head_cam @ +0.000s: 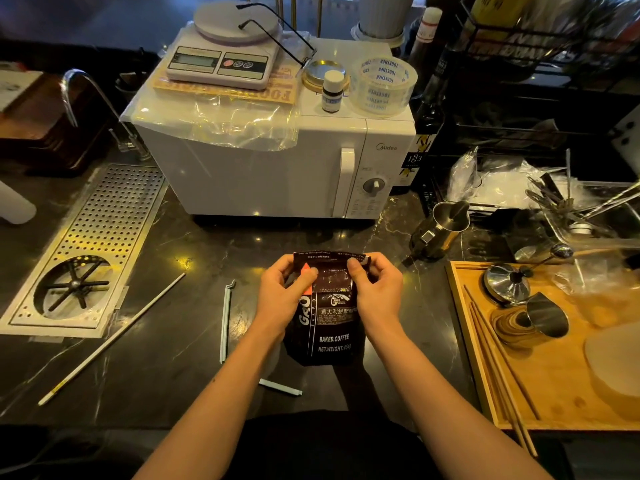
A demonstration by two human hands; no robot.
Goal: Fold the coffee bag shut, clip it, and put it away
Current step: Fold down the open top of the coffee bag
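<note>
A dark brown coffee bag (330,320) with white lettering stands upright on the black counter in front of me. My left hand (282,297) pinches its top left corner and my right hand (375,294) pinches its top right corner. The top edge is bent over toward me between my thumbs. A long pale blue sealing clip (225,322) lies on the counter left of the bag, apart from my hands. A second pale blue clip piece (280,388) lies under my left forearm.
A white microwave (277,168) stands behind the bag with a scale (221,53) and tape roll (382,86) on top. A perforated drain tray (93,244) is at the left, a white rod (110,336) beside it. A wooden tray (540,348) with steel pitchers sits right.
</note>
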